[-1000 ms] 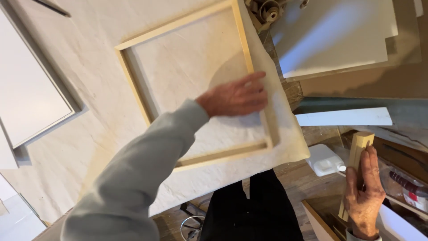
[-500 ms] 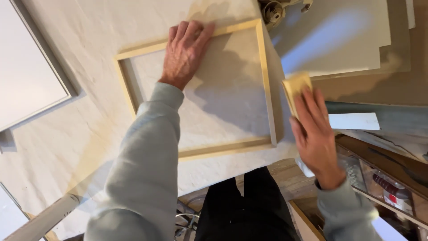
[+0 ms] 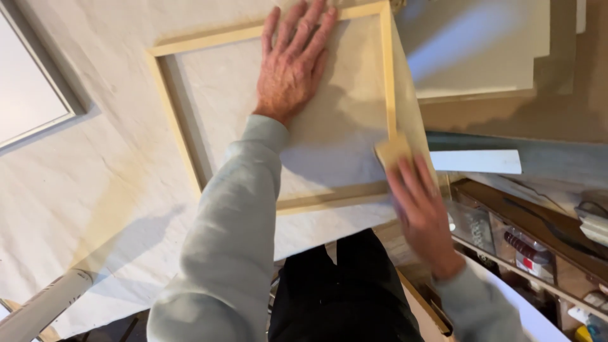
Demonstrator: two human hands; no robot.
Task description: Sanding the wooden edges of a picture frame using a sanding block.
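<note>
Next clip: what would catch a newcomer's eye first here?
The square pale wooden frame lying on white cloth in the middle. The left hand lies flat, fingers spread, inside the frame near its far bar. The right hand presses a small tan block against the frame's right bar, near the table edge.

A white framed panel (image 3: 28,101) lies left; a white strip (image 3: 475,161) and cluttered shelf (image 3: 538,253) sit right.

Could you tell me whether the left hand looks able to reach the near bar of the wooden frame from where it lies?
Probably yes: the left hand lies flat inside the wooden frame, with only bare canvas between.
</note>
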